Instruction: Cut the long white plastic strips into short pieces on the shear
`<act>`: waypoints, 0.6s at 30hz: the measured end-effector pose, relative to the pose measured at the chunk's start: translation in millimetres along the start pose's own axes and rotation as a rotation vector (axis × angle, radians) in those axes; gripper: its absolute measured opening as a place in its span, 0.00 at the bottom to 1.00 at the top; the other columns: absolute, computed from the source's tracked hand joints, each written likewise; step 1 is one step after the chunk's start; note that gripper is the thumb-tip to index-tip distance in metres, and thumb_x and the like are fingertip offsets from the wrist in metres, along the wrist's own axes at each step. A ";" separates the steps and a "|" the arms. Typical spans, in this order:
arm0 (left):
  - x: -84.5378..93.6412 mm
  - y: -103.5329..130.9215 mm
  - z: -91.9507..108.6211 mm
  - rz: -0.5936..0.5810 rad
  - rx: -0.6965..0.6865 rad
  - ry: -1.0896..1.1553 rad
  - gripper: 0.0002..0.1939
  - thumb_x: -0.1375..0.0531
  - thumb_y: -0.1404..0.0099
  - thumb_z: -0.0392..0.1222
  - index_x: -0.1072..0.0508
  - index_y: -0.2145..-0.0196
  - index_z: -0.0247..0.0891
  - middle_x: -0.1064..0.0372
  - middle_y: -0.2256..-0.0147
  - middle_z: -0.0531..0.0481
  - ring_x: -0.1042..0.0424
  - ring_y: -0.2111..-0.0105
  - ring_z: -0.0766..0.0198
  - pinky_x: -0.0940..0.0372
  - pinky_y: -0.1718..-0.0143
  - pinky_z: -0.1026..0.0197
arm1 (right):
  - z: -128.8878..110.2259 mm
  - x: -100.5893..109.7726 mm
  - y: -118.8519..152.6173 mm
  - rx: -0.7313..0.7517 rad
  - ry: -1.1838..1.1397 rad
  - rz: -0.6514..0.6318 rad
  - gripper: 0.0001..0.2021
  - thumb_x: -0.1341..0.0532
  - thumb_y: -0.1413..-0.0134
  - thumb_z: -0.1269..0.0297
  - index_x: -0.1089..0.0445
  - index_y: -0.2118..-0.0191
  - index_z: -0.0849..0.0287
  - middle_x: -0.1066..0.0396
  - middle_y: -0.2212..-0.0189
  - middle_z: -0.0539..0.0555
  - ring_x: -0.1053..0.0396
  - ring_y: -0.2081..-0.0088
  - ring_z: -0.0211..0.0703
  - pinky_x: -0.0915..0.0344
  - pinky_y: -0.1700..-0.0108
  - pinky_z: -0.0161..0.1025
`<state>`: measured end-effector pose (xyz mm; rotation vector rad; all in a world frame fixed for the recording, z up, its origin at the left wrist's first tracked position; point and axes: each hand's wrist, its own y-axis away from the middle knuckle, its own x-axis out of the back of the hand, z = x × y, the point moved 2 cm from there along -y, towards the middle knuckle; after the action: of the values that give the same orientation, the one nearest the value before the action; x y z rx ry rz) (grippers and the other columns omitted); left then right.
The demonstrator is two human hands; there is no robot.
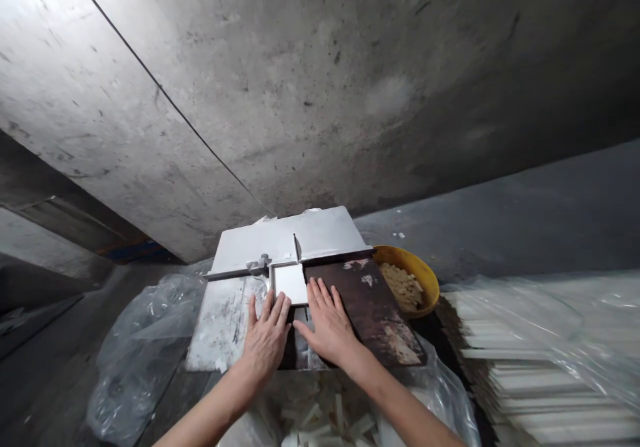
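Note:
A white square piece (290, 283) lies flat on a small saw table, just in front of a thin upright blade (297, 248). A grey metal stop (271, 280) runs along its left side. My left hand (266, 332) lies with fingers stretched out, its fingertips at the piece's near left corner. My right hand (329, 320) is spread flat on the dark brown board (365, 307), its fingertips beside the piece's right edge. Whether the right fingertips press on the piece is hard to tell. A metal bar (230, 274) with a clamp (260, 262) crosses the table.
At the right stands a yellow tub (429, 280) of small offcuts (403, 287). Long white strips (555, 387) lie under clear plastic farther right. Crumpled clear plastic (145, 340) is on the left floor. White scraps (325, 423) fill a bag below the table. A concrete wall (310, 100) rises behind.

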<state>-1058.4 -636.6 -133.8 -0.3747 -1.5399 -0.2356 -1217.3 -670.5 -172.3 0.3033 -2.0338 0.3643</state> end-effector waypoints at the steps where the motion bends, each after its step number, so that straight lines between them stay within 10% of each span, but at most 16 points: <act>1: 2.4 -2.6 -3.2 -0.014 -0.004 0.010 0.24 0.49 0.31 0.34 0.41 0.38 0.44 0.44 0.38 0.45 0.51 0.36 0.44 0.64 0.38 0.28 | -0.3 -1.3 0.7 0.001 0.007 0.018 0.41 0.46 0.42 0.48 0.55 0.33 0.76 0.63 0.33 0.67 0.66 0.32 0.58 0.65 0.33 0.59; 4: 15.8 -16.9 -19.8 -0.039 0.041 0.069 0.24 0.46 0.33 0.38 0.40 0.40 0.45 0.43 0.38 0.44 0.44 0.39 0.46 0.51 0.40 0.35 | -2.9 -5.1 2.0 0.005 0.018 0.067 0.41 0.47 0.42 0.48 0.54 0.34 0.77 0.63 0.33 0.68 0.65 0.32 0.58 0.65 0.33 0.60; 10: 28.8 -61.9 -43.1 -0.001 0.059 0.122 0.62 0.31 0.53 0.60 0.61 0.33 0.34 0.57 0.34 0.32 0.57 0.35 0.39 0.54 0.38 0.39 | -5.7 -5.9 2.6 -0.034 0.022 0.051 0.41 0.45 0.44 0.51 0.55 0.34 0.77 0.62 0.33 0.69 0.65 0.32 0.58 0.64 0.33 0.60; 18: 10.3 -84.2 -49.7 0.030 -0.036 0.167 0.56 0.32 0.53 0.59 0.54 0.35 0.35 0.42 0.41 0.33 0.43 0.40 0.43 0.51 0.39 0.42 | 0.2 -10.6 -1.9 0.003 -0.047 0.259 0.47 0.42 0.44 0.51 0.69 0.31 0.69 0.62 0.32 0.66 0.62 0.32 0.53 0.52 0.35 0.53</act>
<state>-1044.1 -732.2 -115.6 -0.3971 -1.3664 -0.2648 -1211.8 -671.7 -181.5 0.0499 -2.1242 0.5241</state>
